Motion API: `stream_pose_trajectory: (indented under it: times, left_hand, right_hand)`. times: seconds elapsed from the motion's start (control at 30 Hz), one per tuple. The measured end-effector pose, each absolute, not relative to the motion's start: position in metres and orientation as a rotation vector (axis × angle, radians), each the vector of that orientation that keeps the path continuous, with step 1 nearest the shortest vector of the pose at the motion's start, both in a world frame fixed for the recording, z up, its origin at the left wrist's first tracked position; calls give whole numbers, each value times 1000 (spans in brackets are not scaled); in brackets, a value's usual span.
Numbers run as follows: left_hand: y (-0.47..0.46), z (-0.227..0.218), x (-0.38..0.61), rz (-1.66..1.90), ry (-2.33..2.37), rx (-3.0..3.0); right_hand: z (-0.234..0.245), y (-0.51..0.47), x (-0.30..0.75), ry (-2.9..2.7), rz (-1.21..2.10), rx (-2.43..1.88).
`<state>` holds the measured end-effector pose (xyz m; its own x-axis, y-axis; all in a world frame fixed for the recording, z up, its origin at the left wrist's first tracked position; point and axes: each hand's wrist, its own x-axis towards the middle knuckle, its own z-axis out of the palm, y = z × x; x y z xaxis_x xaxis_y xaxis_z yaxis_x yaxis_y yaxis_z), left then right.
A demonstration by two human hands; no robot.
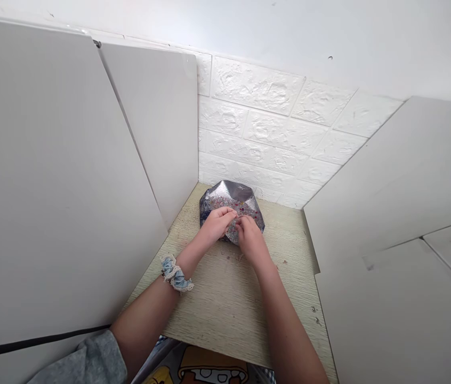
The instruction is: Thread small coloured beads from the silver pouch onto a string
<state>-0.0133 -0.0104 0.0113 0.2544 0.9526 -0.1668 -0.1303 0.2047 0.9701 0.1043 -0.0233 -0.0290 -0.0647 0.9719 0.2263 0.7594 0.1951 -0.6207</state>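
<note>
An opened-out silver foil bag [230, 189] with dark blue outer sides lies at the far end of the narrow table. Inside it is a heap of small clear and coloured bits [245, 206] that look like beads, some red and orange. Over the near part of the bag, my left hand [216, 223] is closed, thumb and fingertips pinched together. Close beside it on the right, my right hand [250, 238] is also closed in a pinch. The fingertips almost meet, and whatever is between them is too small to make out.
The wooden tabletop [217, 298] runs between white panels [153, 122] on the left and more white panels [401, 197] on the right. A white brick-pattern wall [257, 85] stands behind. Tiny loose bits [228, 257] lie near the bag. A light blue scrunchie [176, 274] circles my left wrist.
</note>
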Motion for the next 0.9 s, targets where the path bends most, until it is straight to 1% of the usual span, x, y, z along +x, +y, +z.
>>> stream_pose_trajectory:
  times: [0.1,0.23,0.33,0.53,0.9]
  left_hand:
    - [-11,13,-13,966,1032,1079]
    - [-12,13,-12,957,1049,1141]
    - [-12,12,-12,954,1055,1210]
    - [-11,10,-12,951,1065,1300]
    - [-8,2,-12,995,1057,1399]
  right_hand:
    - [-27,-20,107,-1535,697,-1450]
    - [-24,-19,109,-1027,1177,-1105]
    - [-20,-20,107,-806,1371,-899]
    - [-16,-23,103,-696,1443,-821]
    - [-22,-22,105,-746,1442,-782]
